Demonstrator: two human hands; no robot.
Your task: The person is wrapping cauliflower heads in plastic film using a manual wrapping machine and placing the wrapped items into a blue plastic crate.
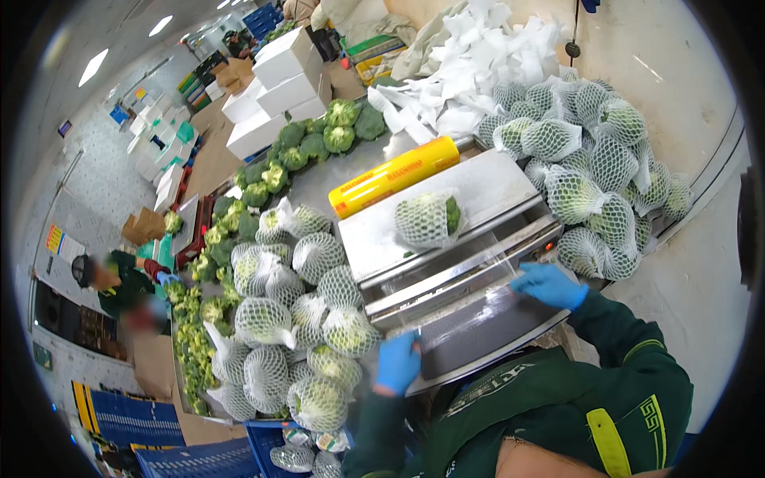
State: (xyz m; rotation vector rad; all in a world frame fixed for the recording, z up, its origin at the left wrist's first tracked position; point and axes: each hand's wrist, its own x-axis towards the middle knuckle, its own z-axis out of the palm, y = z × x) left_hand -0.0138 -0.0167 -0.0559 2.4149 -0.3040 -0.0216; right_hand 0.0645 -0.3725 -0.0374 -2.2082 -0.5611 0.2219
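A cling-film wrapping machine stands before me, its dark lower plate (pixel 472 334) nearest my body. Clear plastic film (pixel 493 299) stretches over this plate, shiny and creased. My left hand (pixel 398 363), in a blue glove, is closed on the film at the plate's left edge. Over at the right edge, my gloved right hand (pixel 550 285) pinches the film with its fingertips. One broccoli head in a white foam net (pixel 425 220) lies on the machine's pale top shelf (pixel 370 245). Behind it rests a yellow roll of film (pixel 394 176).
Netted broccoli heads (pixel 263 322) crowd the left, with more netted heads (pixel 597 161) piled at right. Bare broccoli (pixel 340 125) lines the table's far side near loose white foam nets (pixel 472 66). A co-worker (pixel 122 281) stands at left. Blue crates (pixel 191 457) sit below.
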